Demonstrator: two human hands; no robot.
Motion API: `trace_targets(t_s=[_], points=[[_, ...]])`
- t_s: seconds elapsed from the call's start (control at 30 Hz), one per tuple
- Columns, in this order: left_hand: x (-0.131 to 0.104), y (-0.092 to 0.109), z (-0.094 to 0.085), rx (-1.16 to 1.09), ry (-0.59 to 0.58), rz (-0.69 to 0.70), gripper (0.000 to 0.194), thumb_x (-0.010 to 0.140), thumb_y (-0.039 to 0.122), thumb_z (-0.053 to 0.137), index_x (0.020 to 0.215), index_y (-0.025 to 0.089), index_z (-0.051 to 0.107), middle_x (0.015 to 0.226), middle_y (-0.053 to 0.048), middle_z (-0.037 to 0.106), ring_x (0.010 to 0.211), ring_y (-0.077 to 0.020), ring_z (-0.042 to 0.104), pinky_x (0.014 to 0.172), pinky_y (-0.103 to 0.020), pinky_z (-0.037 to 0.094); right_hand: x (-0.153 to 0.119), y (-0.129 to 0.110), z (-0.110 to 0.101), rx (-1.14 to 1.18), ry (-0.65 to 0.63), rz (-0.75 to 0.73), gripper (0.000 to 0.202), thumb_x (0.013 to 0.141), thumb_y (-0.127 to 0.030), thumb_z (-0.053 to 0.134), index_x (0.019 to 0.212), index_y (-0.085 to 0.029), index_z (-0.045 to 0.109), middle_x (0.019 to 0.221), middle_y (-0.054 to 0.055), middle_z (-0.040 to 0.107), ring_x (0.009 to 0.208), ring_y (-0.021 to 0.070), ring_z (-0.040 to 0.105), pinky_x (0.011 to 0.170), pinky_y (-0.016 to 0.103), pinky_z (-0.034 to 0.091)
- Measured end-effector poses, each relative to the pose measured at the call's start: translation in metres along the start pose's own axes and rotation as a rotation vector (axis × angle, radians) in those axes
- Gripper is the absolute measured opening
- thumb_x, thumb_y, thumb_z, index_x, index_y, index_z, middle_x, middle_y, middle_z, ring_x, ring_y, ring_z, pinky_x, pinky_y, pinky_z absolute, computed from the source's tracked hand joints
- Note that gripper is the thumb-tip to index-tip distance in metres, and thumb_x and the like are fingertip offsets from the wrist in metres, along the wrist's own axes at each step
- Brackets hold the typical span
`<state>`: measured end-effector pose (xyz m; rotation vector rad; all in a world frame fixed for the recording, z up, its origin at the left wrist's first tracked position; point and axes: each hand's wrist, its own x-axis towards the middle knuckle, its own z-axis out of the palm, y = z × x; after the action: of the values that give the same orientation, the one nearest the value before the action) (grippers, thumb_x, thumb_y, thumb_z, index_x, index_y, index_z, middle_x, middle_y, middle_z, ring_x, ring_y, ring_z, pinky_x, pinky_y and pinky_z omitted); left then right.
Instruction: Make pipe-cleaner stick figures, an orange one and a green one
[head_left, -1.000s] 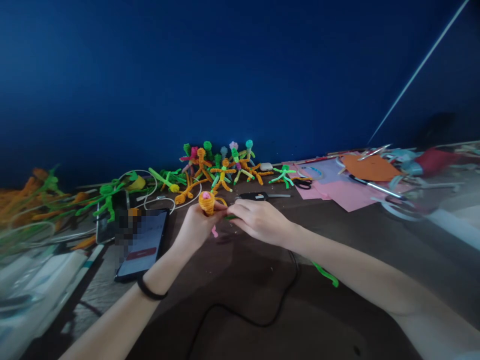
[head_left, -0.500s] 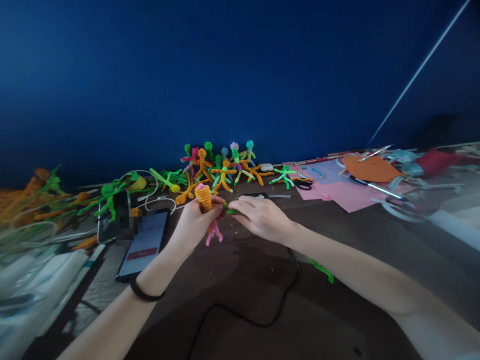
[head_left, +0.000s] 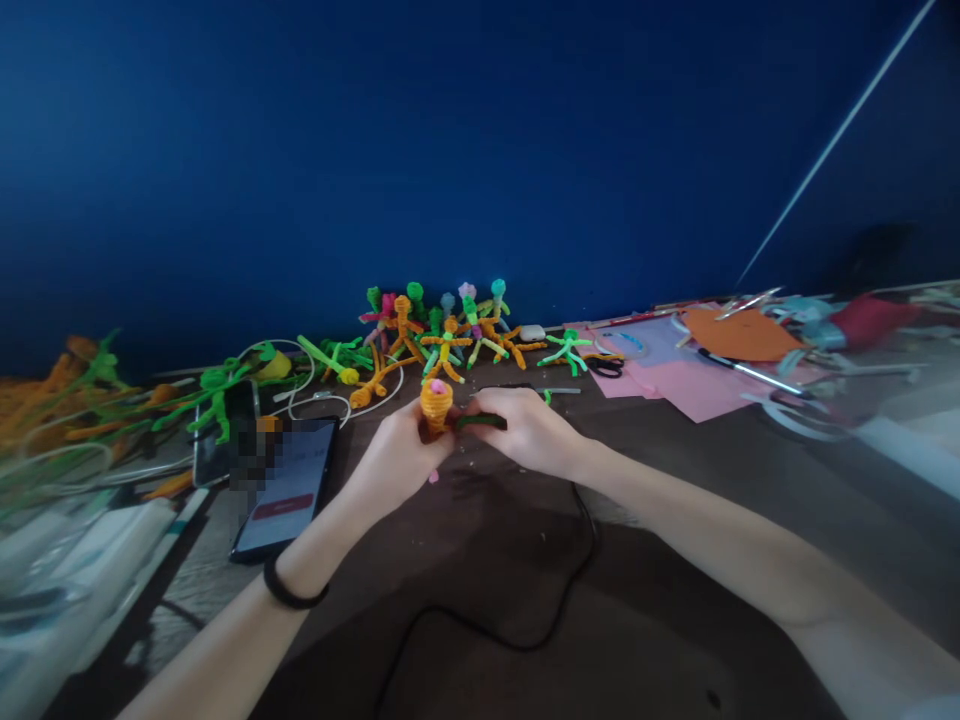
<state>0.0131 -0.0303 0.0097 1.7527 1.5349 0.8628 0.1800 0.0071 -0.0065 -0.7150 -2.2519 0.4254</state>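
My left hand is closed round a pipe cleaner figure with a coiled orange head and a pink tip. A bit of pink shows below that hand. Beside it, my right hand pinches a green pipe cleaner against the figure's right side. The fingers partly hide where the two meet. Behind the hands, several finished pipe cleaner figures in orange, green, pink and blue stand by the wall.
Left of my hands lie a phone, a white cable and a heap of orange and green pipe cleaners. Pink paper, scissors and a pen are at the right. A black cord curves across the table's front.
The orange figure has shifted right and turned, its pink limbs now mostly hidden. My right hand has brought the green pipe cleaner round; its loose end no longer shows below the right forearm.
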Motion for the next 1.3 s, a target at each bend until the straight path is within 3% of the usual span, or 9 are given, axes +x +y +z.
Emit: trace_targets(t_s=[0.17, 0.4, 0.7, 0.9, 1.3], points=[[0.003, 0.002, -0.003, -0.013, -0.024, -0.024, 0.020, 0.064, 0.024, 0.059, 0.081, 0.015, 0.058, 0.054, 0.004, 0.057, 0.042, -0.0096, 0.051, 0.042, -0.021, 0.041, 0.001, -0.003, -0.004, 0.167, -0.017, 0.130, 0.010, 0.076, -0.024, 0.056, 0.076, -0.015, 0.060, 0.069, 0.001, 0.060, 0.064, 0.0103, 0.053, 0.060, 0.021, 0.038], [0.005, 0.001, -0.005, -0.063, -0.052, 0.015, 0.015, 0.063, 0.025, 0.061, 0.073, 0.016, 0.055, 0.056, 0.004, 0.053, 0.045, -0.0097, 0.051, 0.043, -0.021, 0.044, 0.004, -0.006, -0.013, 0.429, -0.225, 0.356, 0.019, 0.079, -0.030, 0.049, 0.069, -0.015, 0.052, 0.053, -0.004, 0.048, 0.041, 0.0050, 0.044, 0.041, 0.019, 0.034], [0.001, 0.005, -0.003, -0.218, -0.103, -0.058, 0.017, 0.065, 0.026, 0.060, 0.074, 0.016, 0.051, 0.055, 0.005, 0.050, 0.039, -0.0089, 0.050, 0.036, -0.021, 0.044, 0.006, -0.005, -0.014, 0.638, -0.229, 0.470, 0.027, 0.076, -0.038, 0.054, 0.064, -0.014, 0.049, 0.050, -0.004, 0.049, 0.036, 0.0030, 0.042, 0.036, 0.016, 0.031], [0.000, 0.000, 0.001, -0.236, -0.075, -0.016, 0.014, 0.066, 0.021, 0.057, 0.077, 0.016, 0.049, 0.058, 0.005, 0.047, 0.045, -0.0079, 0.050, 0.040, -0.018, 0.043, 0.006, -0.004, -0.013, 0.717, -0.247, 0.548, 0.032, 0.073, -0.044, 0.056, 0.063, -0.014, 0.048, 0.049, -0.004, 0.049, 0.036, 0.0030, 0.042, 0.036, 0.016, 0.030], [-0.003, 0.003, 0.002, -0.273, -0.056, 0.074, 0.016, 0.066, 0.018, 0.057, 0.079, 0.018, 0.048, 0.069, 0.004, 0.044, 0.056, -0.0079, 0.048, 0.043, -0.018, 0.045, 0.007, 0.006, -0.001, 0.820, -0.170, 0.516, 0.030, 0.069, -0.042, 0.062, 0.070, -0.016, 0.047, 0.050, -0.006, 0.048, 0.036, 0.0040, 0.041, 0.036, 0.018, 0.030]])
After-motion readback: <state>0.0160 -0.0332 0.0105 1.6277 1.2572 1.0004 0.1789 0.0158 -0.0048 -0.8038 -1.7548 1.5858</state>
